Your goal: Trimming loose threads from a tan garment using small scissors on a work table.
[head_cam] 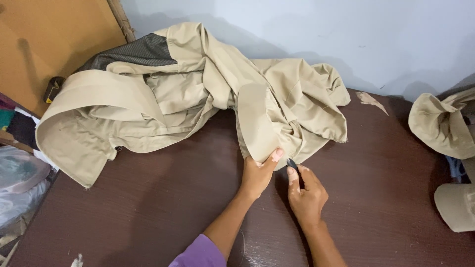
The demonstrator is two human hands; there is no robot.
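A crumpled beige garment (188,94) with a dark mesh lining lies across the back of a dark brown wooden table (148,212). My left hand (257,173) pinches the lower edge of one beige flap at the table's middle. Just to its right, my right hand (306,194) grips a small dark tool (292,163), its tip touching the fabric edge beside my left thumb. What kind of tool it is cannot be made out.
More beige fabric pieces (445,126) sit at the table's right edge. A brown board (44,39) leans at the back left, with a small dark object (52,89) against it. Plastic bags and cloth (17,173) lie off the left edge. A pale wall stands behind.
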